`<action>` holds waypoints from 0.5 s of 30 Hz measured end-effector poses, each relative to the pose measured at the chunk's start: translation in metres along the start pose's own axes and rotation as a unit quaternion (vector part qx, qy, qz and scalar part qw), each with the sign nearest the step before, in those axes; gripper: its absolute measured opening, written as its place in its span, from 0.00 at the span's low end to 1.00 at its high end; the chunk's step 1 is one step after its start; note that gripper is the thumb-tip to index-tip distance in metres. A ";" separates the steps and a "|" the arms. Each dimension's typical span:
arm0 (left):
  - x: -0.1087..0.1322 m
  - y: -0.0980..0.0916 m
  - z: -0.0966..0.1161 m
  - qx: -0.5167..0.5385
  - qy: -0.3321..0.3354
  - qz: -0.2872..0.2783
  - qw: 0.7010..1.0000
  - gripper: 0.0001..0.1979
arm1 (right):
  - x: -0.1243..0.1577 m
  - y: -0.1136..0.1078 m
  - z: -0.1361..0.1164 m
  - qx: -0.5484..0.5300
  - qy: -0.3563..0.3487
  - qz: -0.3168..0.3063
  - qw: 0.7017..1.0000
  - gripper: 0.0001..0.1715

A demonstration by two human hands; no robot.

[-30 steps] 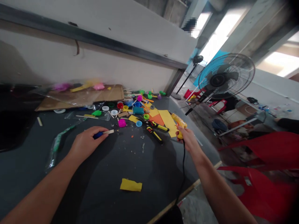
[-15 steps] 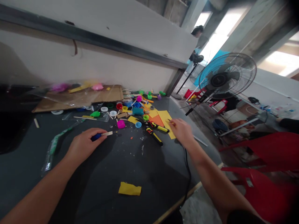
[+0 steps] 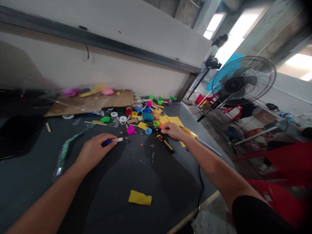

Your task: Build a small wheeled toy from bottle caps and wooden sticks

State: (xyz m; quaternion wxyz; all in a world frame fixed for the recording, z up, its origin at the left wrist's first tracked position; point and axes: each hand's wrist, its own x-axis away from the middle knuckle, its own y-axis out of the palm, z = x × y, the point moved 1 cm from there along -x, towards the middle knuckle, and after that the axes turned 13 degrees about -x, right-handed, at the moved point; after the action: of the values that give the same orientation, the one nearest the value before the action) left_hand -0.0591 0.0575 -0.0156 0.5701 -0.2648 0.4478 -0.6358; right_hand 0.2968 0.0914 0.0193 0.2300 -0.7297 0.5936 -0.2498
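Note:
My left hand (image 3: 99, 149) is closed around a small blue object (image 3: 106, 142), mostly hidden by the fingers, with a flat pale wooden stick (image 3: 117, 140) poking out to the right. My right hand (image 3: 172, 130) curls its fingers over the pliers, covering one handle. The pliers' other black-and-yellow handle (image 3: 165, 145) shows below the fingers. Just right of that hand, partly behind the wrist, lies a yellow tool (image 3: 189, 132) with a dark tip. Under and beside it are yellow paper sheets (image 3: 175, 120).
Bottle caps, including a magenta cap (image 3: 131, 130) and a light-blue cap (image 3: 148, 131), crowd the back with sticks. Cardboard (image 3: 60, 109) lies behind under plastic. A torn yellow piece (image 3: 140, 197) lies in front. A black cable (image 3: 201, 182) crosses the right edge; a fan (image 3: 236, 84) stands beyond.
My right hand has moved left from the yellow tool to the pliers, uncovering that tool. My left hand keeps its hold on the blue object and stick. The view has shifted slightly.

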 end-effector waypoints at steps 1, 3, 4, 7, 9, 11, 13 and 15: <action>0.000 0.000 0.000 0.002 0.001 0.000 1.000 0.14 | 0.003 -0.003 -0.004 -0.043 0.008 0.012 0.999 0.08; 0.001 0.000 0.001 0.005 0.003 -0.001 1.000 0.14 | 0.012 -0.013 -0.016 -0.186 0.027 0.036 0.981 0.13; 0.001 0.000 0.001 0.006 0.003 -0.002 1.000 0.14 | 0.018 -0.020 -0.025 -0.269 0.032 0.039 0.962 0.15; 0.001 -0.001 0.001 0.002 -0.005 -0.001 1.000 0.14 | 0.049 -0.042 -0.058 -0.400 0.007 0.038 0.916 0.18; 0.001 -0.002 0.002 0.000 -0.007 0.000 1.000 0.15 | 0.077 -0.055 -0.078 -0.415 -0.005 0.056 0.908 0.20; 0.001 -0.002 0.002 0.000 -0.006 0.001 1.000 0.15 | 0.108 -0.062 -0.088 -0.407 -0.008 0.064 0.911 0.25; 0.001 -0.002 0.002 0.000 -0.005 -0.001 1.000 0.15 | 0.132 -0.062 -0.089 -0.406 -0.034 0.037 0.913 0.30; 0.000 -0.002 0.002 -0.004 -0.010 -0.004 1.000 0.15 | 0.141 -0.052 -0.081 -0.359 -0.037 -0.028 0.932 0.28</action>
State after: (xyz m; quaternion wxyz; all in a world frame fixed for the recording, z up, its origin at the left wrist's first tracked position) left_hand -0.0587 0.0565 -0.0128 0.5709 -0.2749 0.4438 -0.6336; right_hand 0.3084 -0.0405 0.1269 -0.0325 -0.7883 0.6144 0.0007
